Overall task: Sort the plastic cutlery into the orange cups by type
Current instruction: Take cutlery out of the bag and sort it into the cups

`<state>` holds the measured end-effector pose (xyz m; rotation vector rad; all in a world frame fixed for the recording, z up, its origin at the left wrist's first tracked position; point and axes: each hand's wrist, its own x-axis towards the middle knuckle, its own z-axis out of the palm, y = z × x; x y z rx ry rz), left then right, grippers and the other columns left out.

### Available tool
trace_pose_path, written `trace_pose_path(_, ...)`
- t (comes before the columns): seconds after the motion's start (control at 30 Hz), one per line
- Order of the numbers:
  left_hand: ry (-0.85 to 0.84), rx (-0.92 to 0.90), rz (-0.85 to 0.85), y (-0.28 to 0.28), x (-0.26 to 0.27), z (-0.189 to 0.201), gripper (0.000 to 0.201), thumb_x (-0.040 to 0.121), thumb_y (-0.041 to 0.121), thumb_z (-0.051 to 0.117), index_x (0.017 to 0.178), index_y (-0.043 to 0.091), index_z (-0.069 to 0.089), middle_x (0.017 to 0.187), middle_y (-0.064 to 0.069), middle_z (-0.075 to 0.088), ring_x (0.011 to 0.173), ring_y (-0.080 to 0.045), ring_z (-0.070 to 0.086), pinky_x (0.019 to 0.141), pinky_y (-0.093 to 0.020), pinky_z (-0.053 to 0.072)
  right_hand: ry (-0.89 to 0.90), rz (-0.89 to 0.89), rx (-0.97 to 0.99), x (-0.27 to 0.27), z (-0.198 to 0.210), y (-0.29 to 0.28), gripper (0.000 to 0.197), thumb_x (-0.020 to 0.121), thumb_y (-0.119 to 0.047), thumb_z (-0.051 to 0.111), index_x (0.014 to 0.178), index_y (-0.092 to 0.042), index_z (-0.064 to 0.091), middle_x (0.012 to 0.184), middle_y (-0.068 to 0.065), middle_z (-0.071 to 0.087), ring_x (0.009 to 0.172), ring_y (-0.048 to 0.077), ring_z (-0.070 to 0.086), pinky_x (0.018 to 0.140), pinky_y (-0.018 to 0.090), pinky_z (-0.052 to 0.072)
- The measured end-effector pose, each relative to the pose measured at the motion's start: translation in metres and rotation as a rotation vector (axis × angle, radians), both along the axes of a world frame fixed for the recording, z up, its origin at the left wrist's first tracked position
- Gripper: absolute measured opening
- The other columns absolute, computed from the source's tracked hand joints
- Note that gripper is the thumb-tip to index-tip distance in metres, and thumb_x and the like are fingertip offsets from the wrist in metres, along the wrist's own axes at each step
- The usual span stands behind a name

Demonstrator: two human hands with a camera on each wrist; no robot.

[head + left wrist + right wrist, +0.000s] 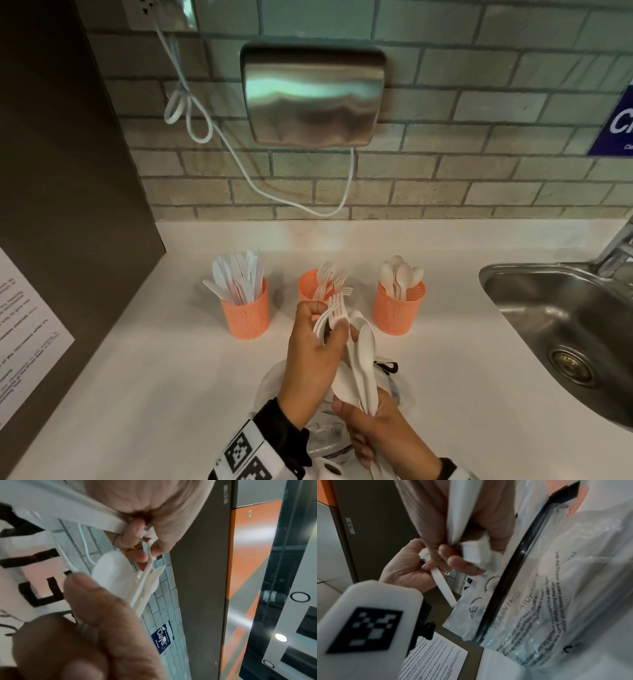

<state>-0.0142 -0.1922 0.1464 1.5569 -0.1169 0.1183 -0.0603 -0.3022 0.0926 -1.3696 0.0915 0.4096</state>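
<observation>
Three orange mesh cups stand in a row on the white counter. The left cup (245, 310) holds knives, the middle cup (312, 286) forks, the right cup (399, 308) spoons. In front of the middle cup, my left hand (315, 346) pinches a few white forks (337, 306), tines up. My right hand (380, 428), lower and nearer me, grips the handles of a bundle of white spoons (363, 356). The two hands almost touch. In the left wrist view a spoon bowl (111, 572) lies beside a fork (149, 555). In the right wrist view a fork handle (443, 588) hangs from my left hand (402, 572).
A clear plastic bag (270, 383) with a black zip strip (513, 568) lies on the counter under my hands. A steel sink (548, 308) and tap (616, 253) are at the right. A steel box (313, 96) with a white cable hangs on the tiled wall. A dark panel stands at the left.
</observation>
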Motion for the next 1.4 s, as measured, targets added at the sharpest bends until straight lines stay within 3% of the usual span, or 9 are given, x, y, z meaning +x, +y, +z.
trace_pose_path(0.1,0.007,0.017,-0.018,0.001,0.003,-0.001,0.014,0.089,0.005,0.056,0.096,0.017,0.058,0.07,0.014,0.066,0.063,0.004,0.058,0.064,-0.012,0.046,-0.021,-0.003,-0.002,0.002,0.001,0.002,0.019,0.081,-0.02,0.066,0.092,-0.014,0.052,0.039,-0.002,0.037,0.027,0.009,0.033,0.031,0.017,0.032)
trace_pose_path(0.23,0.067,-0.106,-0.032,0.003,0.003,0.006,0.024,0.096,0.012,0.044,0.091,0.016,0.067,0.05,0.013,0.054,0.043,0.0,0.044,0.043,-0.008,0.032,-0.03,-0.004,-0.011,0.005,0.003,0.001,0.025,0.077,-0.022,0.067,0.089,-0.01,0.05,0.04,-0.002,0.036,0.028,0.01,0.03,0.031,0.016,0.03)
trace_pose_path(0.63,0.106,-0.158,-0.16,0.013,0.004,0.016,0.03,0.097,0.026,0.039,0.106,0.017,0.065,0.077,-0.001,0.067,0.056,-0.004,0.045,0.037,-0.015,0.026,0.027,-0.005,0.055,0.007,0.001,-0.004,0.027,0.073,-0.024,0.067,0.072,-0.008,0.045,0.04,0.0,0.034,0.028,0.01,0.03,0.03,0.016,0.03)
trace_pose_path(0.8,0.013,-0.216,-0.016,0.015,0.008,0.019,0.031,0.098,0.029,0.036,0.097,0.012,0.063,0.062,-0.001,0.051,0.057,-0.01,0.046,0.053,-0.021,0.039,-0.004,0.014,0.051,0.003,0.002,-0.006,0.028,0.07,-0.029,0.071,0.076,-0.01,0.052,0.04,-0.001,0.033,0.028,0.009,0.029,0.031,0.016,0.027)
trace_pose_path(0.93,0.058,-0.522,-0.004,0.03,0.016,0.034,0.021,0.098,0.017,0.038,0.097,0.015,0.058,0.056,0.001,0.048,0.053,-0.012,0.057,0.061,-0.028,0.058,-0.051,-0.004,-0.014,0.0,-0.002,-0.009,0.039,0.06,-0.038,0.073,0.083,-0.012,0.056,0.039,-0.002,0.037,0.029,0.009,0.031,0.032,0.017,0.029)
trace_pose_path(1.03,0.061,-0.488,0.002,0.046,0.023,0.036,0.026,0.095,0.008,0.041,0.11,0.017,0.062,0.059,0.002,0.046,0.046,-0.009,0.048,0.044,-0.02,0.046,-0.111,-0.01,-0.067,-0.002,-0.002,-0.011,0.041,0.062,-0.036,0.073,0.093,-0.015,0.058,0.039,-0.005,0.041,0.031,0.008,0.035,0.033,0.018,0.033)
trace_pose_path(1.17,0.127,-0.26,-0.069,0.049,0.02,0.022,0.031,0.09,0.003,0.051,0.113,0.018,0.063,0.058,0.006,0.043,0.044,-0.005,0.034,0.039,-0.015,0.029,-0.246,-0.069,-0.18,-0.003,-0.003,-0.01,0.043,0.058,-0.046,0.07,0.09,-0.018,0.062,0.04,-0.008,0.042,0.034,0.007,0.038,0.036,0.02,0.034)
trace_pose_path(1.33,0.114,-0.086,-0.25,0.031,-0.012,0.009,0.006,0.082,0.014,0.065,0.081,0.009,0.063,0.045,0.013,0.046,0.038,0.001,0.034,0.039,-0.01,0.028,-0.444,-0.056,-0.312,-0.004,-0.001,-0.008,0.007,0.083,-0.021,0.065,0.089,-0.025,0.064,0.06,-0.013,0.063,0.055,-0.001,0.056,0.053,0.01,0.04)
trace_pose_path(1.4,0.102,-0.078,-0.27,0.025,-0.015,0.005,0.017,0.08,0.013,0.067,0.066,0.01,0.057,0.044,0.013,0.046,0.038,0.003,0.038,0.041,-0.006,0.03,-0.517,-0.101,-0.395,-0.004,-0.003,-0.007,0.018,0.078,-0.037,0.063,0.095,-0.035,0.063,0.086,-0.011,0.069,0.074,0.0,0.063,0.066,0.011,0.046)
